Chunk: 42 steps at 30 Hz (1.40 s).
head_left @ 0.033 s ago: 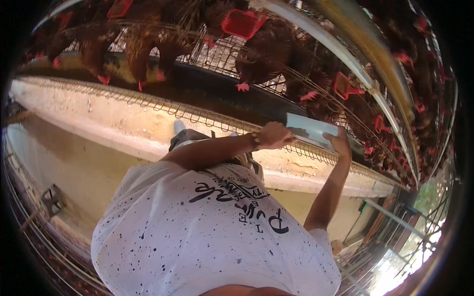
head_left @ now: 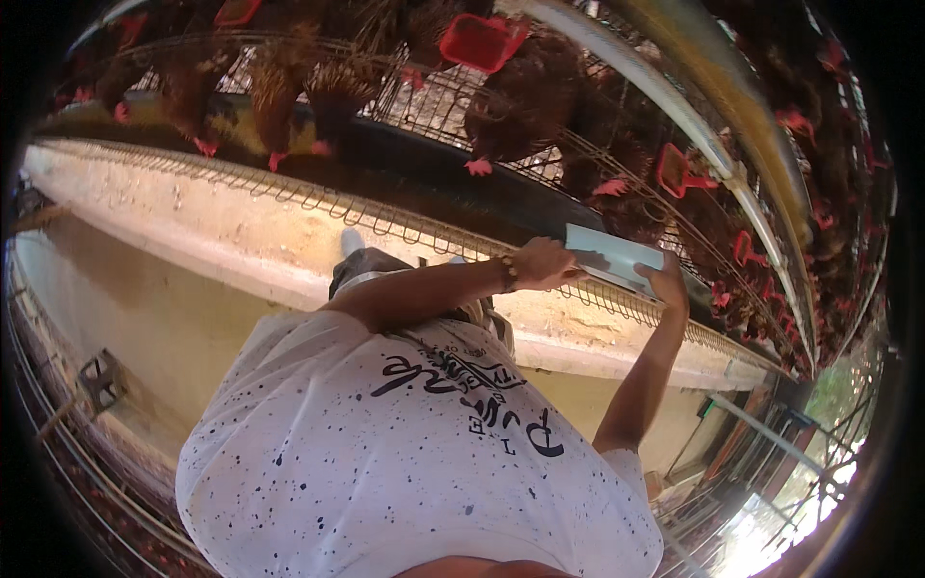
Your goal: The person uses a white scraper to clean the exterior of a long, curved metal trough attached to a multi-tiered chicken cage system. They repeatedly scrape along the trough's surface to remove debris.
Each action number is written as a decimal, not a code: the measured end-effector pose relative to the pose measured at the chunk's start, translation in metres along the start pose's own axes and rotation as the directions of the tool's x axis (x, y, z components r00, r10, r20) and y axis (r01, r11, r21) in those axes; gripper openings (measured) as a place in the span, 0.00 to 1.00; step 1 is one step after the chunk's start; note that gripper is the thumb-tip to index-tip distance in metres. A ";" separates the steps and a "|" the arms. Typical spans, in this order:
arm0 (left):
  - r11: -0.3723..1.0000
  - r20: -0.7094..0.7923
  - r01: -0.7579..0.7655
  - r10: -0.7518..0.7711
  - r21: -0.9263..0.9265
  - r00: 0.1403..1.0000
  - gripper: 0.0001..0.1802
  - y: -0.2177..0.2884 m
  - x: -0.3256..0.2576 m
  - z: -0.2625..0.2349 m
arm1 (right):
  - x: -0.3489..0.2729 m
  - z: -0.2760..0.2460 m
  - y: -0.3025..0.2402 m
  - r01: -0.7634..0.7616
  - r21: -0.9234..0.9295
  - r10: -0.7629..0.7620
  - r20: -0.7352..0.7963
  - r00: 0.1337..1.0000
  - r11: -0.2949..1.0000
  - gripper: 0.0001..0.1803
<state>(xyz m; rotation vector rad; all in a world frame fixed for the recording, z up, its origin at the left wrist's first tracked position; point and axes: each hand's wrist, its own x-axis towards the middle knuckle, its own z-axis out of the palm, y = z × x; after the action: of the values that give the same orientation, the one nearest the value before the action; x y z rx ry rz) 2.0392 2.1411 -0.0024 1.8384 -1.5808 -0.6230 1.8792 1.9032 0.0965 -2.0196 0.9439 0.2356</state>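
Between my hands, over the front of the trough, is a pale blue-white curved sheet like a half-pipe scoop [head_left: 617,252], with a brownish patch inside toward its left end. My left hand [head_left: 541,263], a band at its wrist, is closed at the scoop's left end. At the other end, my right hand [head_left: 665,282] grips the scoop with its thumb on the upper face and its fingers mostly hidden underneath. Behind the scoop runs a long dark feed trough [head_left: 434,183], where several brown hens [head_left: 525,101] reach through the cage wires.
Looped wire edging [head_left: 328,200] runs along the trough's near side, above a pale ledge [head_left: 193,212]. Red cups [head_left: 477,41] hang among the hens. A pale pipe [head_left: 665,91] slants across the upper right. A metal frame piece [head_left: 101,379] stands at far left.
The whole view has shifted slightly. Both hands and the scoop appear a little farther right, with the same hold on the scoop.
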 end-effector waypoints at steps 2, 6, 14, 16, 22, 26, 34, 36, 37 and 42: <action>0.994 -0.141 -0.035 0.049 0.101 0.989 0.28 -0.014 -0.002 0.016 | 0.009 0.018 -0.017 -0.156 0.119 0.155 0.016 0.988 0.981 0.17; 0.997 -0.235 -0.074 0.064 -0.032 0.970 0.26 -0.083 -0.052 -0.018 | 0.044 0.089 -0.076 -0.251 0.243 0.217 0.157 0.963 0.937 0.12; 0.959 -0.163 0.126 -0.086 0.254 0.983 0.27 -0.193 -0.229 -0.229 | 0.095 0.312 -0.239 0.108 0.335 -0.144 0.083 0.986 0.936 0.12; 0.923 -0.031 0.355 -0.355 0.147 0.934 0.27 -0.222 -0.269 -0.269 | 0.113 0.359 -0.272 0.355 0.161 -0.377 0.137 0.916 0.921 0.11; 0.894 -0.378 0.257 -0.109 0.368 0.919 0.14 -0.173 -0.305 -0.289 | 0.073 0.397 -0.304 0.746 0.088 -0.731 -0.157 0.664 0.660 0.22; 0.969 -0.448 0.246 -0.212 0.017 0.869 0.17 -0.129 -0.258 -0.218 | 0.052 0.301 -0.250 0.696 0.227 -0.709 -0.030 0.704 0.682 0.20; 0.991 -0.241 -0.113 0.094 -0.066 0.966 0.15 0.001 -0.028 -0.025 | -0.015 0.039 -0.076 0.159 -0.165 -0.161 0.005 0.987 0.973 0.22; 0.990 -0.166 -0.138 0.135 -0.009 0.977 0.21 0.009 0.003 0.005 | -0.020 0.020 -0.041 0.149 -0.232 -0.186 -0.145 0.972 0.961 0.18; 0.990 -0.125 -0.137 0.142 0.046 0.982 0.23 0.008 0.011 0.013 | -0.010 0.014 0.009 0.165 -0.285 -0.227 -0.199 0.953 0.944 0.17; 0.873 -0.351 -0.129 0.319 0.470 0.880 0.28 -0.074 -0.046 -0.036 | 0.048 0.115 -0.051 -0.205 0.130 0.204 0.021 0.979 0.970 0.15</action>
<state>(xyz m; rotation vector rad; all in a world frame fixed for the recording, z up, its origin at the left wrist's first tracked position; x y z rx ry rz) 2.1077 2.1983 -0.0334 1.8792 -1.6849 0.2563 1.9684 1.9837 0.0362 -1.8012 1.1348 0.2855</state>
